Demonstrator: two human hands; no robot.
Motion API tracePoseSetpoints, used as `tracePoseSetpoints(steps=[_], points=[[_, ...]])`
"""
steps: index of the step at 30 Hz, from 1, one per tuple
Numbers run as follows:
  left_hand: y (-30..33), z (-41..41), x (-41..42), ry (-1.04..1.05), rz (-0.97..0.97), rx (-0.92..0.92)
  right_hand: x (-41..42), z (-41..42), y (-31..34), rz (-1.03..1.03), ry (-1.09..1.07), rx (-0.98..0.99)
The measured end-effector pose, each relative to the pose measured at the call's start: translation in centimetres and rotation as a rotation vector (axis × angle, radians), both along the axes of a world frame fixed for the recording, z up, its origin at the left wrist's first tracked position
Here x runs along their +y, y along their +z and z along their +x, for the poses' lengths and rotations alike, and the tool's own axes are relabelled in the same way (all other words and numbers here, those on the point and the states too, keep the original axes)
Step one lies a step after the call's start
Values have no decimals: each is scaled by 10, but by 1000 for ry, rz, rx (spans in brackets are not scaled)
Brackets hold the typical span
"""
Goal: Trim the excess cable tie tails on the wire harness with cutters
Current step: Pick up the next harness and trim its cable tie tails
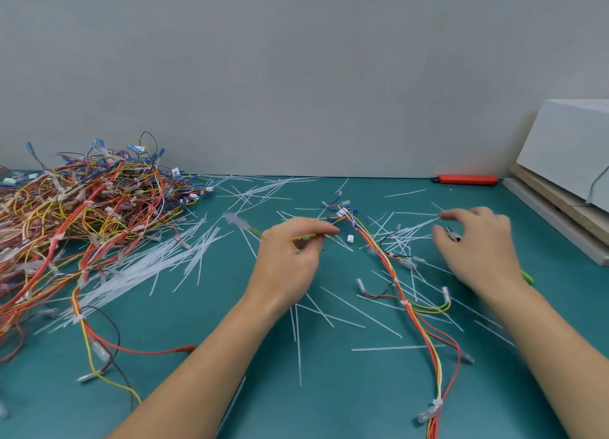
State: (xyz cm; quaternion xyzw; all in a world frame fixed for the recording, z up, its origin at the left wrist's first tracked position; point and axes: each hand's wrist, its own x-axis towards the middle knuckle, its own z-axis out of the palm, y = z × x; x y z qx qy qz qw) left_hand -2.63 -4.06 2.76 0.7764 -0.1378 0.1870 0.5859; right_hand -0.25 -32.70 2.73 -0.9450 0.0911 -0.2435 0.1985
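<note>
A wire harness (400, 287) of red, orange and yellow wires lies on the teal table (329, 389), running from white connectors at the middle back down to the front right. White cable ties (404, 303) wrap it at intervals. My left hand (290, 254) pinches a yellow branch wire (306, 236) of the harness, lifted a little, its clear-sleeved terminal (235, 221) pointing left. My right hand (478, 244) hovers, blurred, with fingers spread over the cutters (454, 235); their metal jaws show by my thumb and a green handle tip (528, 278) sticks out behind my wrist.
A big pile of harnesses (82, 208) fills the left side. Several cut white tie tails (346, 313) litter the table, with a thick sheaf of them (148, 267) at the left. At the back lies a red utility knife (468, 179); a white box (566, 148) on boards stands right.
</note>
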Motion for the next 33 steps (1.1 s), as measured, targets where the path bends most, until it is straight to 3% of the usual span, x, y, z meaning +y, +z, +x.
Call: tracePoseSetpoints(steps=[3, 7, 13, 20, 24, 28, 31, 33], points=[[-1, -5, 0, -121, 200, -103, 36, -9, 5, -11, 270, -53], [-1, -14, -3, -344, 520, -87, 67, -10, -8, -175, 393, 154], [-1, -18, -5, -352, 538, 142, 75, 2, -7, -157, 282, 257], [-1, -15, -4, -311, 514, 112, 83, 14, 4, -125, 186, 380], [-2, -15, -5, -263, 385, 95, 85, 22, 12, -19, 179, 425], [2, -13, -6, -226, 132, 110, 78, 24, 32, 448, 269, 264], [4, -10, -8, -190, -165, 188, 78, 17, 45, 814, 404, 146], [5, -7, -7, -120, -376, 264, 85, 7, 46, 928, 444, 42]])
